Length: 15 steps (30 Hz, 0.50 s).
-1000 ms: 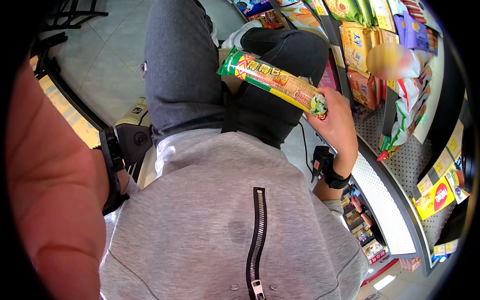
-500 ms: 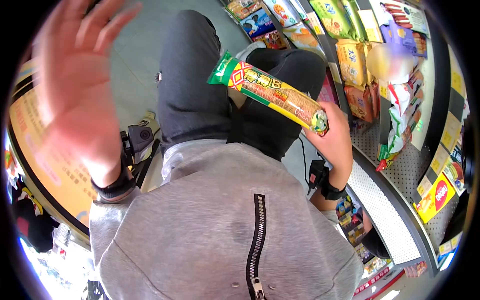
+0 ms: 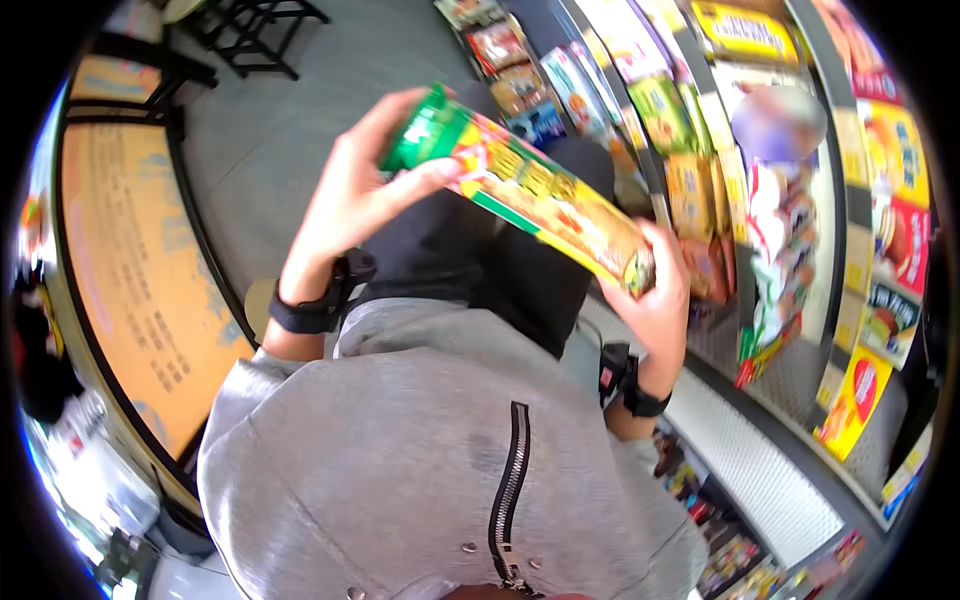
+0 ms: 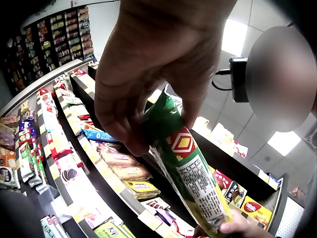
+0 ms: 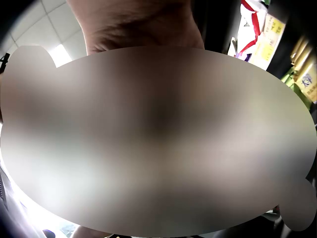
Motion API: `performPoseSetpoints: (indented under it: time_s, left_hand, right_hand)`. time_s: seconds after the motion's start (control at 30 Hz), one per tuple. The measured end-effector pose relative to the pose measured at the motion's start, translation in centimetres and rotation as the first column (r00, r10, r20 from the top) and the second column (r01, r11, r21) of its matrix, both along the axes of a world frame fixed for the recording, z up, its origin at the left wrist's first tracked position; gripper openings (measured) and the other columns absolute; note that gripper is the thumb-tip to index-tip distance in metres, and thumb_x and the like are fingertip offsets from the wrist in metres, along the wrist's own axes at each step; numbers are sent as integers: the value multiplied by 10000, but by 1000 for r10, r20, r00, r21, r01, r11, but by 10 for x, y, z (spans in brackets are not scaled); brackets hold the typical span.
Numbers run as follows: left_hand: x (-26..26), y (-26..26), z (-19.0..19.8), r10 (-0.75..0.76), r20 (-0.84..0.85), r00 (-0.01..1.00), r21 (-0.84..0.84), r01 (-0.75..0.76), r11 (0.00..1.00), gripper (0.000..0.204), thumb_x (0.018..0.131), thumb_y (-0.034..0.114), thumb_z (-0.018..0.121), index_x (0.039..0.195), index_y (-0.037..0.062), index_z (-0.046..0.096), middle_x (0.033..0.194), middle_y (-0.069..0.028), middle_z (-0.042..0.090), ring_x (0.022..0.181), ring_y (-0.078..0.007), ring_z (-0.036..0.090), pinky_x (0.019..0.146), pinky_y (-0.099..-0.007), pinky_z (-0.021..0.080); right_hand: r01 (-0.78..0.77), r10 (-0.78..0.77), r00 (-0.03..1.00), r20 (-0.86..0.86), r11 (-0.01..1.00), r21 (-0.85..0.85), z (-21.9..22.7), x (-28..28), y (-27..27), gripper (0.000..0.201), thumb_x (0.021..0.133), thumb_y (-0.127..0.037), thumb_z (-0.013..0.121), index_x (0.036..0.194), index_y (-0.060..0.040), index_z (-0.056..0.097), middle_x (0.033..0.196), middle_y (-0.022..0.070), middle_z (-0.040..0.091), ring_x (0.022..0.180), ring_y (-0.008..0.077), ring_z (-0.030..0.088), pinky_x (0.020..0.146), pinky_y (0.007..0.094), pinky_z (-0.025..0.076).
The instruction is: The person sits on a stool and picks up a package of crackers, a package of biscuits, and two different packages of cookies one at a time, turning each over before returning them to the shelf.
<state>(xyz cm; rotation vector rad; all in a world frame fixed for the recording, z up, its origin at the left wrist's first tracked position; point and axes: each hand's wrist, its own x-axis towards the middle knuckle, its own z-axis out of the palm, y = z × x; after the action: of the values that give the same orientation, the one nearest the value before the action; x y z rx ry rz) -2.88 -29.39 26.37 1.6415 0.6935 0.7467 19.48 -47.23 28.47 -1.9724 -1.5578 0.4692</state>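
Note:
A long biscuit packet point(image 3: 545, 205), green at one end and yellow along its body, slants in front of the person's lap in the head view. My left hand point(image 3: 350, 185) pinches its green end between thumb and fingers. The opposite end is gripped by my right hand point(image 3: 655, 290), thumb on the near side. From the left wrist, the packet point(image 4: 190, 168) shows a white printed label, with the left hand point(image 4: 153, 74) above and the right hand point(image 4: 242, 228) at its lower end. A blur hides most of the right wrist view.
Curved shop shelves point(image 3: 770, 370) with several snack packs stand close on the right. To the left is a table point(image 3: 150, 300) with an orange printed top and dark frame. A dark-legged stool point(image 3: 265, 35) stands on the grey floor point(image 3: 290, 110) beyond.
My left hand has swung from the near left, open, over to the packet and taken its green end. The right hand has kept its grip. The head view has shifted.

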Motion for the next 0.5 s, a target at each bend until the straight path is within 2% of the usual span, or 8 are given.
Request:
performPoseSetpoints:
  time_s: [0.13,0.17,0.2,0.23,0.27,0.33,0.43,0.5]
  left_hand:
    - [0,0,3,-27,17,999,161,24,987,485,727,319,640,1023,-41,505,849,-184,585,784,-224,591,700,-306,456]
    - [2,-1,6,-62,21,998,170,57,984,488,726,334,635,1008,-44,510,815,-201,582,750,-257,600,669,-314,461]
    - [5,-1,4,-73,12,997,195,69,978,485,736,329,627,1015,-47,502,818,-194,583,747,-257,601,658,-310,460]
    - [6,-3,3,-88,-1,996,219,86,972,482,747,324,620,1023,-50,493,822,-187,585,744,-258,602,648,-306,459]
    - [10,-3,1,-80,12,997,245,75,967,477,751,334,612,1010,-49,495,776,-188,581,697,-274,596,611,-317,454]
    - [12,-6,10,-95,29,995,275,84,958,471,761,350,594,993,-46,492,674,-192,564,594,-313,567,534,-344,431]
    - [16,-6,10,-112,63,992,262,92,961,496,763,351,593,1033,-49,478,639,-178,562,551,-265,565,503,-336,415]
    - [10,-3,16,-123,11,992,204,118,972,498,765,354,596,1046,-41,480,644,-153,569,531,-213,551,485,-303,403]
  right_hand:
    - [26,-27,999,27,999,43,3,-5,-15,441,601,-70,682,989,2,485,849,136,528,785,255,539,711,311,429]
    - [54,-54,998,24,999,-1,5,-6,-19,456,603,-78,678,1005,6,481,872,129,534,814,238,537,743,311,421]
    - [86,-89,996,-28,992,-91,8,-5,-25,529,635,-140,692,1076,32,455,979,133,518,934,219,494,839,320,373]
    - [66,-66,998,-2,996,-66,3,3,-34,519,637,-121,687,1073,36,453,966,124,513,922,201,486,837,309,369]
    - [98,-98,995,-7,994,-38,1,6,-36,512,603,-135,699,1035,19,473,908,139,535,874,243,508,806,336,380]
    - [108,-109,994,-20,992,-68,8,8,-41,506,607,-123,696,1035,25,471,897,135,536,862,232,506,798,329,382]
    - [83,-88,992,-86,995,-59,18,11,-36,484,616,-98,683,1032,29,470,884,127,536,834,206,504,782,311,389]
    - [62,-69,994,-83,995,-76,20,16,-31,476,613,-96,683,1022,30,474,882,129,537,821,204,504,775,308,391]
